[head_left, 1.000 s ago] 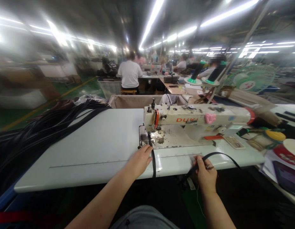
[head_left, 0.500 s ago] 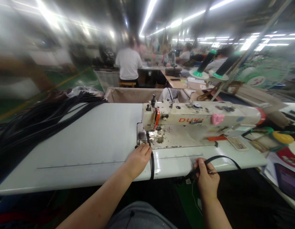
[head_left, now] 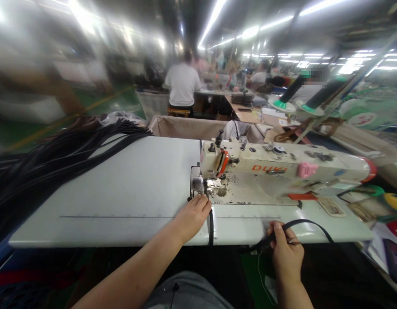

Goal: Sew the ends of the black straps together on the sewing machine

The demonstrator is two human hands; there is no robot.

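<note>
So, clock-wise from the wearer's seat: the right hand (head_left: 286, 246) is around 2 o'clock over the front edge of the bench (head_left: 127, 189), thumb on top, fingers pinched closed on a black strap (head_left: 308, 222) that arcs off toward 3 and drops over the edge. Left hand (head_left: 192, 218) is at 12, palm down, fingers together and slightly bent over a black strip (head_left: 212, 231); can't tell if they're actually gripping it, or if it's the same piece. Compared with half a second ago, both poses look basically unchanged, the whole scene just sits further right in view. Sewing machine (head_left: 282, 163) is at 1, right past the left fingertips. Black bundle (head_left: 73, 154) at 10, person in white (head_left: 183, 86) way back at 12.
</note>
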